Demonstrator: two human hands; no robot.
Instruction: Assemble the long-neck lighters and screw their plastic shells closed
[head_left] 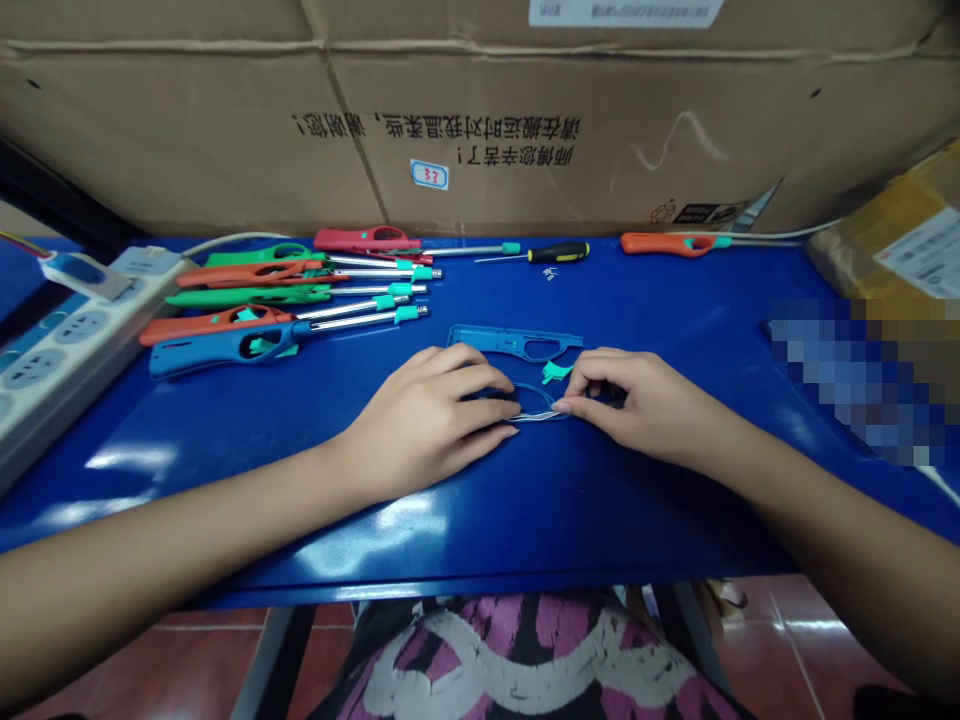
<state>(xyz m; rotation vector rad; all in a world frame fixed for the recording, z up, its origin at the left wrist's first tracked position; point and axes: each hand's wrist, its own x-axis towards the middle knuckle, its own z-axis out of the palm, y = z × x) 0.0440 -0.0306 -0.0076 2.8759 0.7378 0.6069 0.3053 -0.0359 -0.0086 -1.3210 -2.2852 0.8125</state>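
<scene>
The left hand [442, 410] rests on the blue table [225, 430], its fingers curled down and closed over the left end of a blue lighter part [536, 405]. The right hand [637, 400] meets the same part from the other side, with thumb and forefinger pinched together on its right end. The part lies flat on the table between the two hands, near the middle of the table, and shows a thin metal strip along its lower edge.

Just behind the part lies a separate blue lighter shell [517, 342], with a small teal trigger piece [556, 372] beside it.

A row of assembled lighters [285, 300] lies at the far left. A screwdriver [559, 252] and a single orange lighter [675, 243] lie along the rear edge. A power strip [67, 320] sits at the left edge. A cardboard box [525, 110] stands behind the table.
</scene>
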